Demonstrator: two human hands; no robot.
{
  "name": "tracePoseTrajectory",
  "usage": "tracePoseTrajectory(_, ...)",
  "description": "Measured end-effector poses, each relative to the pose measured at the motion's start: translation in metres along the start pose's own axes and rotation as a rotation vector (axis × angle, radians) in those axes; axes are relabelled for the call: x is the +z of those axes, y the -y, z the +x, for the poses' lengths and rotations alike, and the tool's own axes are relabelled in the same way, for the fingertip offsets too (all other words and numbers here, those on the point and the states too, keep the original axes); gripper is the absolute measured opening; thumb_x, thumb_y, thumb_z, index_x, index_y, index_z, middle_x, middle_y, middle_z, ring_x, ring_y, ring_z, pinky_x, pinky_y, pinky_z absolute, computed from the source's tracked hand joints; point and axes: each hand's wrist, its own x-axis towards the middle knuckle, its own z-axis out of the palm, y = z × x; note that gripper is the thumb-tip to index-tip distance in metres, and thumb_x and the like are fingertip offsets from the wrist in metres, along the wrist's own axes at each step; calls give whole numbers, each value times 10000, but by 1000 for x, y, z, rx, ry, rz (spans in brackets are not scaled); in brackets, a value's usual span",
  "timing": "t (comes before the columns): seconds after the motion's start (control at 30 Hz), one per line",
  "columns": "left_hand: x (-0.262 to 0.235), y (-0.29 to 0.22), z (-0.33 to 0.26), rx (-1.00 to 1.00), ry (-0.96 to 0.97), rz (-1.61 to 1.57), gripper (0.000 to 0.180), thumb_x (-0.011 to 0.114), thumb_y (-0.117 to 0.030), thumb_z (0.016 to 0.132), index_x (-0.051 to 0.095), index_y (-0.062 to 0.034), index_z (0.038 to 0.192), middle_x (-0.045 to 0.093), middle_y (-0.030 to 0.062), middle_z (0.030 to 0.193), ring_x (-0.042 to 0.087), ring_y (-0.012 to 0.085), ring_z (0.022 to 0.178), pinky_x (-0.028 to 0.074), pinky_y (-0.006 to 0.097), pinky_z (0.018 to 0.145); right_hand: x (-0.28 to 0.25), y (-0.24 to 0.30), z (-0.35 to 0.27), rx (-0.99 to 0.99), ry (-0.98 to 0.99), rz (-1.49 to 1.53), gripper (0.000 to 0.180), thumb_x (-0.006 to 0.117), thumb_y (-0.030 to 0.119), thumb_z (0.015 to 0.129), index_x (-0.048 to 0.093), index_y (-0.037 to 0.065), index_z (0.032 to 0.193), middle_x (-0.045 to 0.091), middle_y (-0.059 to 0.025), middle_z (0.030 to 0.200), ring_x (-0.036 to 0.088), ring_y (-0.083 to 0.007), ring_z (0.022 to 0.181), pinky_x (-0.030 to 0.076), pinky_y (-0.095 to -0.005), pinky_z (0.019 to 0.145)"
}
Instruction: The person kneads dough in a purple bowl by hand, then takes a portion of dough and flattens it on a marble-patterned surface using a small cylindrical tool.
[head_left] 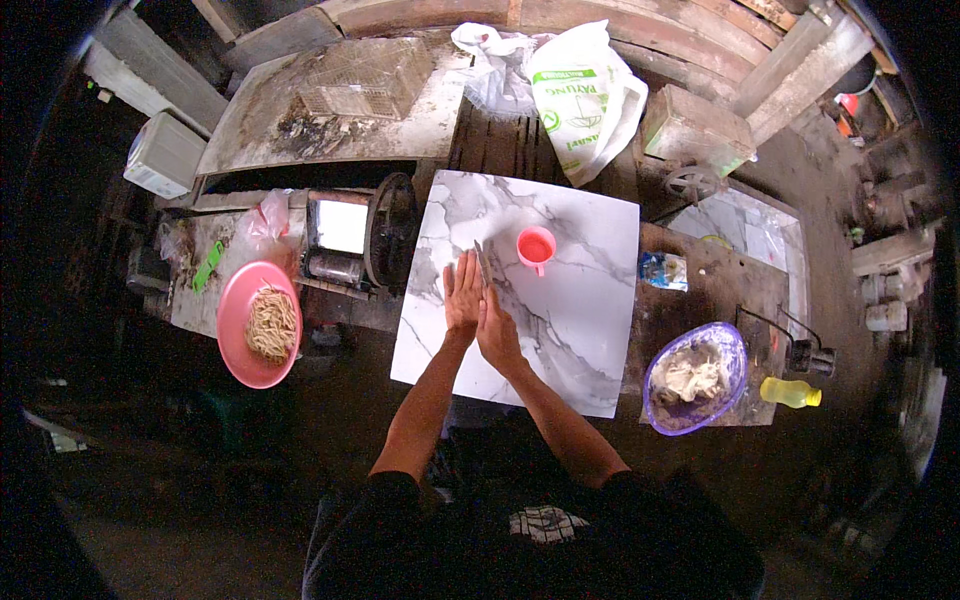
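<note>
On a white, grey-veined marble-look board (570,340), my left hand (463,292) lies flat with its fingers stretched forward. Close against its right side, my right hand (497,325) is closed around what looks like a knife (482,261). The narrow blade points away from me beside my left fingertips; the handle is hidden in my grip. Farther off and to the right, a pink cup (536,246) with reddish contents stands on the board.
Left is a pink basin (228,325) of pale strips; right, a purple-rimmed bowl (742,372) holding a whitish mass. A yellow bottle (790,392) lies beyond it. A hand-cranked machine (392,235) adjoins the board's left edge. White plastic bags (590,100) lie behind.
</note>
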Motion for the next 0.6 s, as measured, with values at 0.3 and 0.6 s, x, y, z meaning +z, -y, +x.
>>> tracePoseTrajectory(0.3,7,0,8,-5,-207,-147,564,392,-243,739,250,-50,1250,138,70,1343,100,197,1245,35,430,993,-11,-5,-38,103,82,-169,389,328,164,840,234,18,1188,521,-271,656,508,-421,605,377,-507,541)
tracePoseTrajectory(0.6,19,5,15,51,-254,-445,467,324,-234,826,243,-52,1249,220,115,1306,163,234,1227,62,453,979,-56,6,-42,190,162,-175,394,343,166,837,283,-25,1178,522,-258,654,521,-390,625,392,-462,558)
